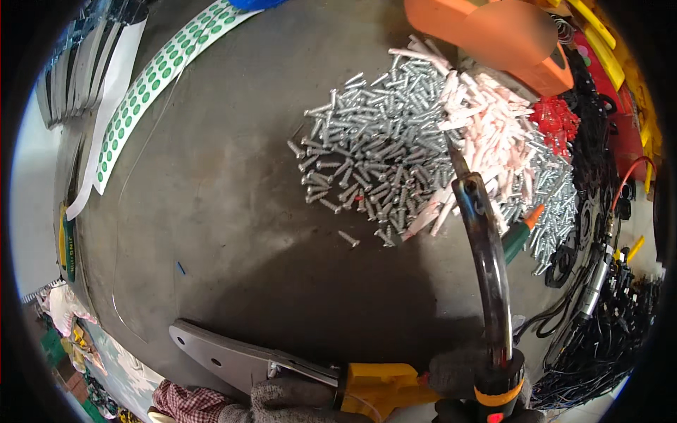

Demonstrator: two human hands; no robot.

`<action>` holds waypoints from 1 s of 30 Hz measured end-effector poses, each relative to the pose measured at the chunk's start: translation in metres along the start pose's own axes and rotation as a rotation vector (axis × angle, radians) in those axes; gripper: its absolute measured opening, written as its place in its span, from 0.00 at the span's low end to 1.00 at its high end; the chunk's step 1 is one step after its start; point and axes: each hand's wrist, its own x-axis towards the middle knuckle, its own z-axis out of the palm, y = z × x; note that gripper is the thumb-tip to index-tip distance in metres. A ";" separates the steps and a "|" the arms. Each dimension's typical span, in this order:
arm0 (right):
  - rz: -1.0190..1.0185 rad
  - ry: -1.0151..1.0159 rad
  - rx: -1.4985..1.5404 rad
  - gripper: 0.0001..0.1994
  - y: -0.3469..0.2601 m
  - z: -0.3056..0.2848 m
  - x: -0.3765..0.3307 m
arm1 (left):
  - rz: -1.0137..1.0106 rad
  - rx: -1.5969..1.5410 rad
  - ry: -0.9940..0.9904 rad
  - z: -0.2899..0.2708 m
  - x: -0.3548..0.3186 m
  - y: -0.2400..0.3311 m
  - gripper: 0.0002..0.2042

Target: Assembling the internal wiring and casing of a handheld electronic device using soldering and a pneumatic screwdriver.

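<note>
My left hand [293,395], in a grey knit glove with a checked sleeve behind it, closes round a yellow-bodied tool [381,388] at the near edge. A long grey metal plate [226,352] with holes sticks out leftward from that tool. My right hand [455,374], in a dark glove, is wrapped round the black and orange handle of what looks like a soldering iron [490,282]. Its bent metal shaft points away from me. The tip lies over a heap of silver screws [381,141] and pinkish-white tubular pieces [486,120].
Red bits [555,123] and black parts [592,134] lie right of the heap, below an orange tool [444,21]. A green and orange handle [522,236] sits beside the shaft. At left are a green-dotted label strip [144,92] and metal strips [77,70]. A silver tool [596,289] lies among cables.
</note>
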 end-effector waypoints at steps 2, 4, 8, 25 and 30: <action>0.097 0.020 0.024 0.18 -0.002 0.007 0.000 | -0.015 0.016 -0.004 -0.001 -0.003 0.004 0.13; 0.197 0.040 0.039 0.17 -0.008 0.012 0.000 | -0.026 0.025 -0.007 -0.001 -0.005 0.007 0.13; 0.376 0.093 0.045 0.14 -0.017 0.016 0.004 | -0.016 0.040 -0.013 0.000 -0.004 0.006 0.13; 1.149 0.361 0.076 0.08 -0.068 0.029 0.027 | 0.030 0.080 -0.063 0.003 0.004 0.008 0.13; 1.264 0.457 0.057 0.10 -0.100 0.016 0.026 | 0.158 0.032 0.130 0.024 -0.005 0.009 0.16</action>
